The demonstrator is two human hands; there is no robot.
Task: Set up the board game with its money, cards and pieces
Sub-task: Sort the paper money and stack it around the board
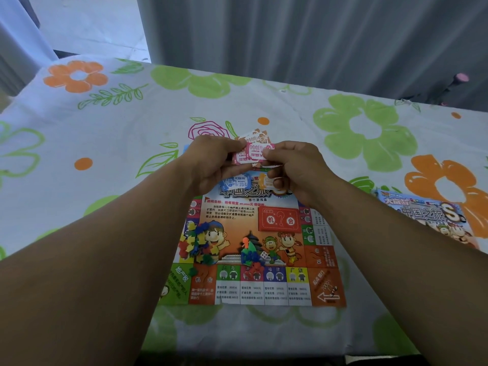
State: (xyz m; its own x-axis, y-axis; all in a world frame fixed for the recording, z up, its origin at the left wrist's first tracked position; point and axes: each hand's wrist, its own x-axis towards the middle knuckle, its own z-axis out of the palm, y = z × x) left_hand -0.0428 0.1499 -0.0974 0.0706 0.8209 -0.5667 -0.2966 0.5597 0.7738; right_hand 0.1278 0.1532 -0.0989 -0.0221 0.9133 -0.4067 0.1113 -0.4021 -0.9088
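Both sets of fingers (260,154) pinch pink money notes (252,153) above the board's (264,260) far edge, left hand (211,159) gripping, right hand (295,167) peeling. Best separate one note at a time. The notes' long axis runs left-right, print upside down.

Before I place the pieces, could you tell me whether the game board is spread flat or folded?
Spread flat: the game board lies open on the tablecloth, squares showing.
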